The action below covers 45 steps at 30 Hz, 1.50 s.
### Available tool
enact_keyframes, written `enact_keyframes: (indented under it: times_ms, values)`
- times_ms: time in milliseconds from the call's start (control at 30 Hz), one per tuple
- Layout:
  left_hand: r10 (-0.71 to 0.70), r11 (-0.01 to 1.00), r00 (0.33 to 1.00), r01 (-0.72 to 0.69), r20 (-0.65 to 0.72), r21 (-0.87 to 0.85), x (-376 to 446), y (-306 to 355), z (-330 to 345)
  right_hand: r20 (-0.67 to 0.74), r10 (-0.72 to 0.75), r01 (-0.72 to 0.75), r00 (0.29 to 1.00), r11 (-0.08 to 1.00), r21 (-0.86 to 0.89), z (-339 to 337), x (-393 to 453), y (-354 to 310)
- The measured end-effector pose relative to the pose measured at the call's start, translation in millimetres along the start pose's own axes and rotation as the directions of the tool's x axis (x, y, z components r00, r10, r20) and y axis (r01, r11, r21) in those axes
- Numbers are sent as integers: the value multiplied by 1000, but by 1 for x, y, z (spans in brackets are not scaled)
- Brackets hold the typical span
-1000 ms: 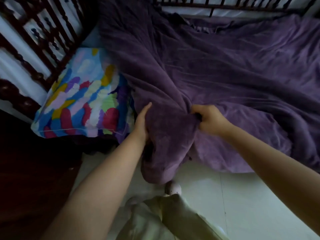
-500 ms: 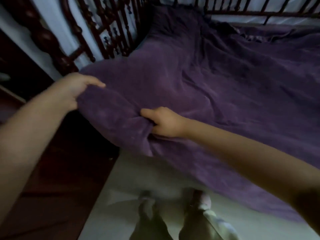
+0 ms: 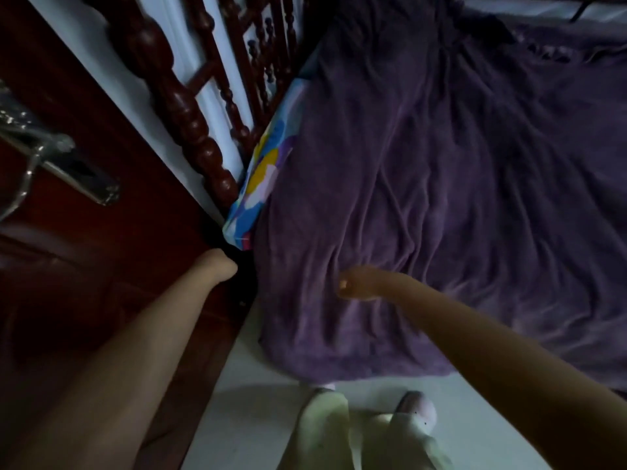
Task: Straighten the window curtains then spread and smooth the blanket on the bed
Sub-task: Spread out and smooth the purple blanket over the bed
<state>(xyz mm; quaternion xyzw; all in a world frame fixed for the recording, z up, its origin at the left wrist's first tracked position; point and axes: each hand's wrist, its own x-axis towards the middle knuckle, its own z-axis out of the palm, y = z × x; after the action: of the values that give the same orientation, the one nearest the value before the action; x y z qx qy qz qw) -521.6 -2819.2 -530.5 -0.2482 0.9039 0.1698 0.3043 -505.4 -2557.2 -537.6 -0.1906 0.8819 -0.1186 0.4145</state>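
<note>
The purple blanket point(image 3: 424, 184) lies over the bed with long wrinkles, and its near edge hangs down toward the floor. A colourful pillow point(image 3: 261, 178) shows only as a strip along the blanket's left edge. My right hand point(image 3: 359, 283) rests on the blanket near the front edge, fingers curled into a fold where the creases meet. My left hand point(image 3: 219, 266) reaches into the dark gap at the bed's near left corner, its fingers hidden there. No curtain is in view.
A dark red carved wooden bed rail point(image 3: 190, 106) runs along the pillow side. A dark wooden door with a metal handle point(image 3: 78, 178) stands close on the left. My slippered feet point(image 3: 414, 408) stand on the pale tiled floor point(image 3: 258, 418) below the blanket's edge.
The lifted blanket corner has been drawn left and laid down, covering most of the pillow. My left hand dropped from holding it up into the gap at the bed corner. The view tilted left.
</note>
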Motion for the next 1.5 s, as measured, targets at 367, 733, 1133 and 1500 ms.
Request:
enact_keyframes:
  times_ms: [367, 733, 1133, 1500]
  values:
    - [219, 974, 976, -217, 19, -71, 50, 103, -17, -149, 87, -73, 985, 992, 102, -82, 20, 40]
    - [204, 972, 974, -213, -95, -96, 137, 223, -52, -231, 328, -224, 916, 896, 384, -174, 115, 123]
    - [106, 898, 994, -106, -26, -428, 222, 227, 3, -103, 473, -320, 875, 724, 611, -160, 214, 130]
    - [385, 715, 889, -456, -247, -530, 181, 189, -141, -333, 322, -62, 886, 796, 603, -221, 192, 70]
